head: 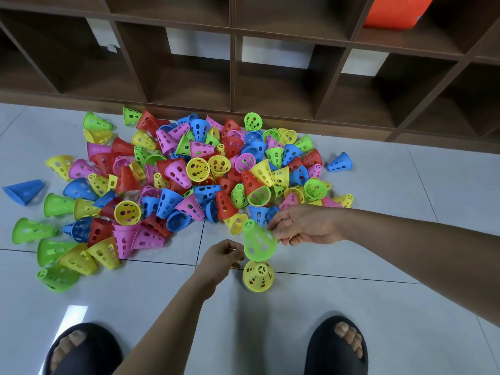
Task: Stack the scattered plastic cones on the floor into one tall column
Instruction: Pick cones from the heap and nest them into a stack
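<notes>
Misalignment is the chief risk here. The green cone point(259, 243) hangs tilted just beyond the yellow cone point(258, 276), which stands narrow end up on the floor point(351, 293) and serves as the base of the column. If the green one comes down still canted, its rim would likely catch the yellow tip and knock the light base sideways on the smooth tile. Red shows through the yellow cone's holes, so it may already cap another, though that cannot be told for sure.

The right hand point(305, 226), beyond and to the right of the yellow cone, pinches the green cone by its side wall with the fingers point(281, 223) bent round it. The left hand point(220, 257) sits just left of the yellow cone, fingers curled close to the green rim; whether they grip it cannot be told. A one-sided pinch gives little control of tilt, so a slip is possible.

Room is fair. Bare tile lies right of the yellow cone and on the near side, up to the two black slippers point(338, 345). Beyond it, the loose pile point(189, 180) starts close by, and a stray sleeve or wrist could roll cones into the base. The shelf unit point(243, 85) closes off the far side, behind the pile.
</notes>
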